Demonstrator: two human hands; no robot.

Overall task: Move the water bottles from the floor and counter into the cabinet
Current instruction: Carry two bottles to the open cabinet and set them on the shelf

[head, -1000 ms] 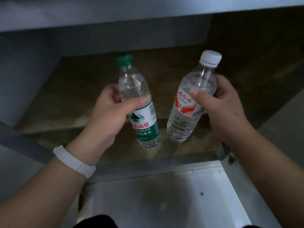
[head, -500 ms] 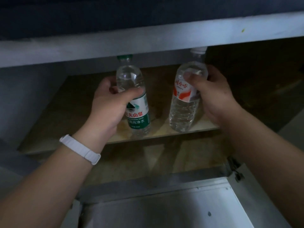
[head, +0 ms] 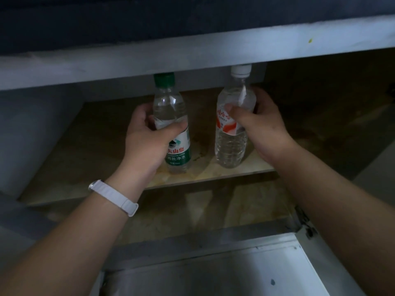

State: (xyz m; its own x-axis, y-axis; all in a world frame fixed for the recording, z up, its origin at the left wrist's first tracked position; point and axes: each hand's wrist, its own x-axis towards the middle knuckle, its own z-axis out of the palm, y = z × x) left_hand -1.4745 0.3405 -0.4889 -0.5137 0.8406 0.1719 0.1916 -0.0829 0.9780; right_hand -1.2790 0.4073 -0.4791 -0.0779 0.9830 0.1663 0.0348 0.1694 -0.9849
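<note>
The left hand (head: 147,144) curls fingers and thumb round a clear plastic green-capped, green-labelled bottle (head: 178,155). The right hand (head: 264,127) grips a clear white-capped, red-labelled bottle (head: 230,146). Both bottles are upright near the front edge of the brown cabinet shelf (head: 96,150). The grey rail (head: 192,58) above hides the tops of both caps.

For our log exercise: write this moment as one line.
stage: placing | left hand grips green-cap bottle | right hand grips white-cap bottle | both bottles on shelf
</note>
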